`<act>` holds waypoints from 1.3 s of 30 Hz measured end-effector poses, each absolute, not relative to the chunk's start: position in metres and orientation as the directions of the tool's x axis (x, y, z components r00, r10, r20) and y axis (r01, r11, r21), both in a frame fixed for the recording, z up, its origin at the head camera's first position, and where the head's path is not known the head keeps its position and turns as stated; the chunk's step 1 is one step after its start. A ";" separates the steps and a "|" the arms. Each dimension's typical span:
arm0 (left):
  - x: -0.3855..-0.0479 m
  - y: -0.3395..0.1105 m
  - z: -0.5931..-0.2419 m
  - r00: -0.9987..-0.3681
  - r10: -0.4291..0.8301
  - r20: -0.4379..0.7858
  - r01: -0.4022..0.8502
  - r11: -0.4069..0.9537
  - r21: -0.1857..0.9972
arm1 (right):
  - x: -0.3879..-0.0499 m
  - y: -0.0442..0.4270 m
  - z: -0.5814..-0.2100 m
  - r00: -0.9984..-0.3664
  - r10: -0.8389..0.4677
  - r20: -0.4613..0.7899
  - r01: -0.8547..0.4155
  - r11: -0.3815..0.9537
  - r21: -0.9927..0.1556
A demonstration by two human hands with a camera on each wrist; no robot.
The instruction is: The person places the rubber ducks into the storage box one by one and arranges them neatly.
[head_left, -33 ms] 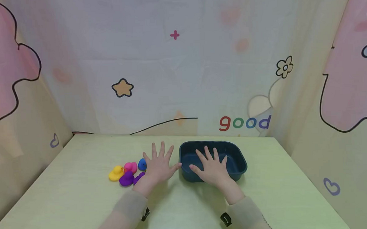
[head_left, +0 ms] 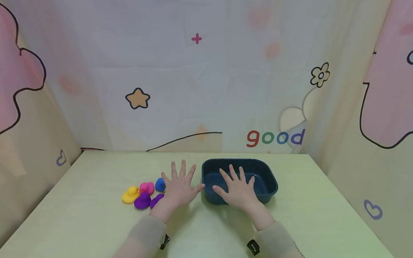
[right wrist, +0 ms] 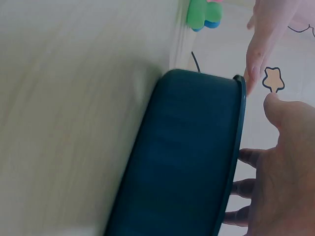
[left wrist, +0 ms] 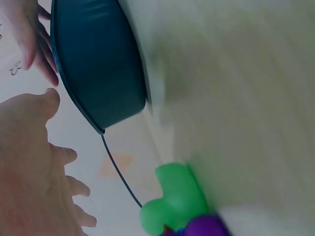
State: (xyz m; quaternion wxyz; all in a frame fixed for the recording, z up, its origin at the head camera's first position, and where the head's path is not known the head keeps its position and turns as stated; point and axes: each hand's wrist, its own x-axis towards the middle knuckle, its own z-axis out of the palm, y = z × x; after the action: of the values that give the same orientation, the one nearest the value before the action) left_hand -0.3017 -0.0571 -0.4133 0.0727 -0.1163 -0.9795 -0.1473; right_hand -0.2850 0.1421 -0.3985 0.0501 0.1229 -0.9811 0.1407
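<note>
My left hand hovers with fingers spread, palm down, between a group of rubber ducks and a dark blue plastic bin. My right hand, also spread and holding nothing, is over the bin's near side. Left of the left hand sit a yellow duck, a pink duck, a blue duck, a purple duck and a second purple duck, partly covered by the hand. A green duck shows in the left wrist view; the left hand hides it in the head view.
Everything stands on a pale wood-grain table. A printed cloth backdrop rises behind its far edge, with more cloth along both sides. The bin is right of centre, toward the back.
</note>
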 end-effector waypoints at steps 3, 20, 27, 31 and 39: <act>-0.301 -0.055 -0.413 -0.961 0.215 0.176 0.257 0.929 0.267 | -0.286 0.142 -0.398 -0.966 -0.223 0.134 -0.251 0.931 -0.264; -0.294 -0.050 -0.406 -0.954 0.240 0.182 0.284 0.916 0.282 | -0.289 0.144 -0.394 -0.966 -0.220 0.132 -0.250 0.925 -0.285; -0.298 -0.055 -0.407 -0.948 0.250 0.196 0.301 0.905 0.301 | -0.297 0.153 -0.394 -0.965 -0.211 0.157 -0.250 0.924 -0.291; -0.304 -0.063 -0.403 -0.946 0.246 0.211 0.307 0.889 0.340 | -0.303 0.166 -0.392 -0.968 -0.190 0.162 -0.231 0.926 -0.298; -0.311 -0.090 -0.394 -0.950 0.203 0.237 0.287 0.866 0.409 | -0.316 0.212 -0.377 -0.973 -0.128 0.194 -0.188 0.922 -0.339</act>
State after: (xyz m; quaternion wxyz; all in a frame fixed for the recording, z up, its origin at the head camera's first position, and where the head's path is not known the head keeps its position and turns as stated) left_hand -0.3111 -0.0896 -0.3944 0.0933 -0.1273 -0.9615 -0.2251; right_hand -0.3155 0.2125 -0.3766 0.0842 0.0809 -0.9766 0.1807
